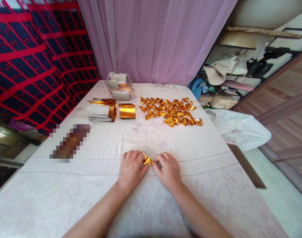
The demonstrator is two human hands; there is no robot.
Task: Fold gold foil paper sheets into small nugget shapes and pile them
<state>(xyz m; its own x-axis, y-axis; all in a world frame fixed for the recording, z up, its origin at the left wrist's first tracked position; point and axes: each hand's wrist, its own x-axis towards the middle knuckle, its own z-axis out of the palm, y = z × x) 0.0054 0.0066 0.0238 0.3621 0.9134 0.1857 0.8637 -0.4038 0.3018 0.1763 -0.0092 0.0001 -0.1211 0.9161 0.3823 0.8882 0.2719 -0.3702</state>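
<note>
Both hands meet over a sheet of gold foil paper [147, 160] on the table, partly folded, with its pale backing showing behind the gold part. My left hand [131, 168] pinches its left side, thumb toward the middle. On the right side, my right hand [167, 168] grips the paper between thumb and fingers. Parts of the sheet are hidden under the fingers. Farther back lie many folded gold foil pieces [175, 110]. Left of them are a small stack of gold foil sheets [127, 111] and a larger, loosely fanned stack of sheets [100, 113].
A clear plastic bag of more sheets [119, 86] stands at the table's far edge. A pixelated brown item [71, 142] lies on the left of the floral tablecloth [96, 198]. Purple curtains [153, 39] hang behind; shelves with a cap [217, 72] are at right.
</note>
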